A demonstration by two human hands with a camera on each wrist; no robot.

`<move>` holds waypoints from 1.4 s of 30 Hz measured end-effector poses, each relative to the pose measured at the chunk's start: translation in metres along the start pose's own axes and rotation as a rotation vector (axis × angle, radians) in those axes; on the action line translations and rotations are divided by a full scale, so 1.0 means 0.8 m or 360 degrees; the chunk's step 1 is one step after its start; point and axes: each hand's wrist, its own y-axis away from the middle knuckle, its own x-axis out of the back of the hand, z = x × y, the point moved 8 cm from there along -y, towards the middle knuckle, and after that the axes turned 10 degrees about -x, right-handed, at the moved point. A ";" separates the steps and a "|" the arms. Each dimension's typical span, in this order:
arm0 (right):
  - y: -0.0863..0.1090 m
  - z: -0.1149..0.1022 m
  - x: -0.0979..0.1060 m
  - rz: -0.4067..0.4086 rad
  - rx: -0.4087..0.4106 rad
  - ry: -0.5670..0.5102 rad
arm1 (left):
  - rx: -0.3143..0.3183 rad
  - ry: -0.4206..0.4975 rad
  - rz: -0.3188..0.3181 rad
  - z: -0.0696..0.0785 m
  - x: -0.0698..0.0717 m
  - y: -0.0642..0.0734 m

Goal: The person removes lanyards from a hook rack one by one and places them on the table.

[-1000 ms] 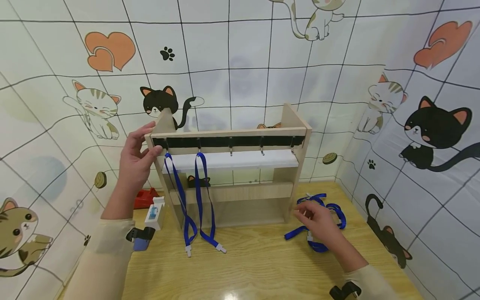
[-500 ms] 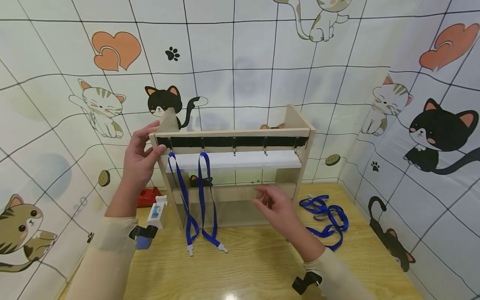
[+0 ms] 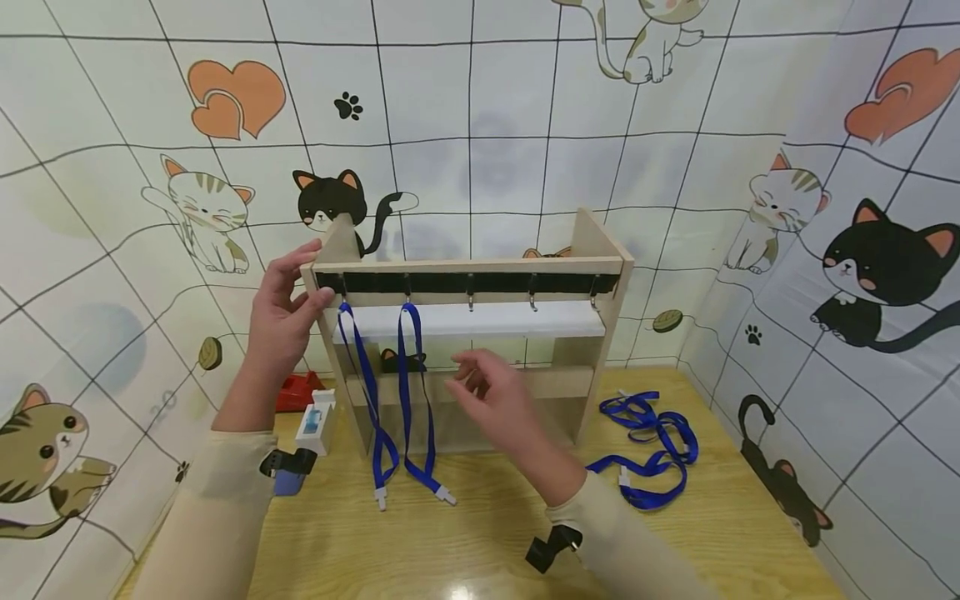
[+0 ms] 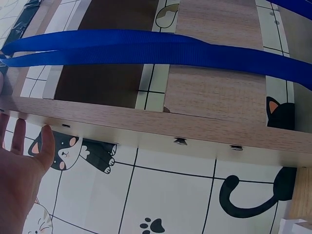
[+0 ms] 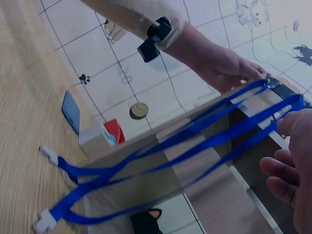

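Note:
A small wooden shelf [image 3: 555, 382] stands against the wall, with a row of metal hooks along a black strip [image 3: 498, 283]. Two blue lanyards hang from its left hooks: the outer lanyard [image 3: 367, 379] and the inner lanyard [image 3: 404, 392], their white clips dangling low in front. My left hand [image 3: 281, 321] holds the shelf's upper left corner, thumb on the front edge, fingers along the side panel [image 4: 117, 119]. In front of the shelf's middle, my right hand [image 3: 495, 396] hovers with loosely bent fingers and nothing in them, right of the inner lanyard.
More blue lanyards [image 3: 678, 437] lie in a loose heap on the wooden table [image 3: 420, 554], right of the shelf. To its left stand a red object [image 3: 298, 392], a white box [image 3: 316, 423] and a flat blue item [image 3: 288, 483]. Cat-print sheeting [image 3: 510, 100] surrounds the table.
My right hand has moved left and up from the lanyard heap to the front of the shelf's middle. My left hand stays at the shelf corner.

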 end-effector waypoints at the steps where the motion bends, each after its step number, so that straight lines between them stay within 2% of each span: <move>1: -0.003 -0.003 -0.006 0.0004 -0.0006 -0.0016 | 0.0000 0.0004 0.0000 0.000 0.000 0.000; 9: -0.015 -0.021 -0.042 0.0082 -0.0107 -0.0086 | -0.0028 0.0017 -0.0005 0.001 -0.002 0.000; 17: -0.019 -0.034 -0.054 0.0173 -0.0101 -0.0054 | -0.0036 0.0011 -0.0001 0.002 0.000 -0.001; 25: -0.023 -0.036 -0.074 0.0202 -0.0182 -0.0047 | -0.0026 0.0002 0.0003 0.003 -0.001 0.000; 33: -0.026 -0.039 -0.088 0.0328 -0.0172 0.0067 | -0.0026 -0.0010 0.0005 0.001 0.000 0.001; 42: -0.031 -0.040 -0.097 0.0402 -0.0159 0.0090 | -0.0034 -0.0008 0.0000 0.004 -0.001 0.000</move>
